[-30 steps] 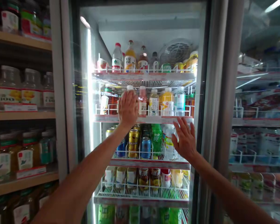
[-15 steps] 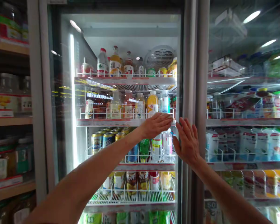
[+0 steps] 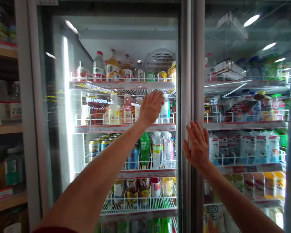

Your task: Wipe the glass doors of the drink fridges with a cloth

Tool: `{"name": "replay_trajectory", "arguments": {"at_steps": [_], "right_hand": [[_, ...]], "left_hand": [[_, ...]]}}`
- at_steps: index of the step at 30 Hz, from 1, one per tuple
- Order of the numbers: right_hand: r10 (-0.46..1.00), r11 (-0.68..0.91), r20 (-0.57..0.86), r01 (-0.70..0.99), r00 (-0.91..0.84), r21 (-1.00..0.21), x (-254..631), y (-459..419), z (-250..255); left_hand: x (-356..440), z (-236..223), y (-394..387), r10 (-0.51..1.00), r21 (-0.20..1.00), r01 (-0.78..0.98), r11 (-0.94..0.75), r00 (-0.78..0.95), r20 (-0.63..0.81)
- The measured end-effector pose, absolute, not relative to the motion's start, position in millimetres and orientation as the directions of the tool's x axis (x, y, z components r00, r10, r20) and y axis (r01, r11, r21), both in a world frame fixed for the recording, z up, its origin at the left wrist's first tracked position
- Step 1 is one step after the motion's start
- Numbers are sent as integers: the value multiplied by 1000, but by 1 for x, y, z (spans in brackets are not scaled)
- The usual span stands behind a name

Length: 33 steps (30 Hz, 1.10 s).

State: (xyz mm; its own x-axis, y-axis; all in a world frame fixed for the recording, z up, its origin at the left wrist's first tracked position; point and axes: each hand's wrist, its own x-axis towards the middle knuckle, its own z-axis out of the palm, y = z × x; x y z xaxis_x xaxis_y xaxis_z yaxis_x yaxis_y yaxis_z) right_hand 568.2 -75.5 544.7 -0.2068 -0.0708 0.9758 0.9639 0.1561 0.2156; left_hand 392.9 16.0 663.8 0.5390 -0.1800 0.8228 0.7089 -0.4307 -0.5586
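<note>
My left hand (image 3: 152, 106) is raised with its back to me, fingers stretched out together, at the glass door (image 3: 126, 34) of a lit drinks fridge. What lies under its palm is hidden, and whether the palm touches the glass I cannot tell. The hand covers part of the second shelf's bottles. Farther right, my right hand (image 3: 197, 145) rests with spread fingers on the grey metal door frame (image 3: 191, 81), thumb pointing left. I see nothing held in it.
Behind the glass, wire-fronted shelves hold bottles (image 3: 113, 64), beer cans (image 3: 94, 147) and a green bottle (image 3: 145, 145). A second fridge section with cartons (image 3: 247, 145) stands at right. Shelves with jars (image 3: 14, 165) line the left side. Ceiling lights reflect in the glass.
My left hand has moved up and left from near the frame, across the glass. My right hand stays at the frame, its fingers now lying over it. The view has shifted slightly right.
</note>
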Motion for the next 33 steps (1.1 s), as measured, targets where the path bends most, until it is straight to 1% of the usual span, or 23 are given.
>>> {"name": "replay_trajectory", "arguments": {"at_steps": [1, 2, 4, 6, 7, 9, 10, 11, 14, 16, 17, 19, 20, 21, 22, 23, 25, 26, 28, 30, 31, 32, 33], "right_hand": [[-63, 157, 977, 965, -205, 212, 567, -76, 545], [-55, 157, 977, 964, -206, 213, 566, -76, 545], [-40, 157, 975, 962, -218, 221, 561, -76, 547], [-32, 156, 973, 961, -227, 229, 554, -74, 549], [-28, 157, 973, 960, -228, 230, 549, -72, 551], [-19, 164, 973, 960, -228, 228, 539, -68, 555], [-14, 168, 973, 959, -229, 228, 533, -65, 556], [-11, 174, 973, 958, -231, 229, 527, -62, 558], [-17, 189, 969, 950, -248, 247, 510, -51, 563], [-24, 194, 965, 946, -261, 260, 498, -45, 568], [-26, 197, 964, 944, -265, 265, 493, -42, 570], [-31, 205, 964, 942, -264, 265, 481, -36, 575], [-34, 211, 964, 941, -262, 263, 475, -33, 577], [-33, 216, 965, 941, -261, 262, 469, -31, 579], [-31, 220, 965, 940, -261, 261, 462, -28, 581], [-28, 224, 964, 939, -263, 263, 456, -25, 582], [-27, 230, 961, 934, -274, 273, 442, -19, 584], [-27, 232, 960, 932, -278, 277, 436, -16, 584], [-27, 238, 959, 930, -283, 282, 425, -11, 585], [-26, 240, 959, 929, -282, 280, 416, -7, 585], [-25, 241, 959, 929, -282, 280, 412, -5, 585], [-23, 242, 959, 929, -283, 280, 409, -4, 584], [-22, 242, 958, 928, -285, 282, 405, -2, 584]], "left_hand": [[389, 665, 17, -184, -528, 731, -433, 502, 845], [386, 663, 17, -201, -575, 693, -434, 548, 812], [378, 655, 18, -248, -766, 478, -430, 754, 609], [367, 650, 19, -256, -828, 352, -437, 833, 490], [360, 651, 20, -238, -796, 406, -449, 805, 544], [346, 656, 22, -176, -616, 641, -458, 614, 770], [340, 658, 22, -154, -523, 724, -450, 514, 844], [333, 658, 23, -146, -492, 752, -439, 481, 865], [314, 655, 24, -165, -693, 582, -426, 703, 692], [296, 654, 26, -155, -719, 545, -432, 740, 654], [286, 654, 28, -136, -648, 627, -433, 665, 734], [266, 656, 31, -112, -374, 827, -420, 361, 926], [258, 655, 32, -113, -266, 873, -409, 241, 964], [252, 652, 33, -125, -241, 883, -402, 208, 970], [247, 648, 33, -140, -312, 862, -400, 279, 950], [243, 644, 34, -153, -450, 799, -398, 426, 892], [232, 637, 36, -164, -693, 605, -393, 695, 700], [224, 637, 38, -165, -733, 560, -386, 740, 652], [200, 643, 43, -173, -638, 681, -359, 623, 763], [175, 652, 49, -211, -346, 876, -336, 288, 934], [164, 655, 51, -230, -216, 918, -333, 143, 963], [156, 656, 52, -241, -153, 929, -335, 73, 968], [148, 656, 52, -239, -180, 924, -337, 101, 966]]}}
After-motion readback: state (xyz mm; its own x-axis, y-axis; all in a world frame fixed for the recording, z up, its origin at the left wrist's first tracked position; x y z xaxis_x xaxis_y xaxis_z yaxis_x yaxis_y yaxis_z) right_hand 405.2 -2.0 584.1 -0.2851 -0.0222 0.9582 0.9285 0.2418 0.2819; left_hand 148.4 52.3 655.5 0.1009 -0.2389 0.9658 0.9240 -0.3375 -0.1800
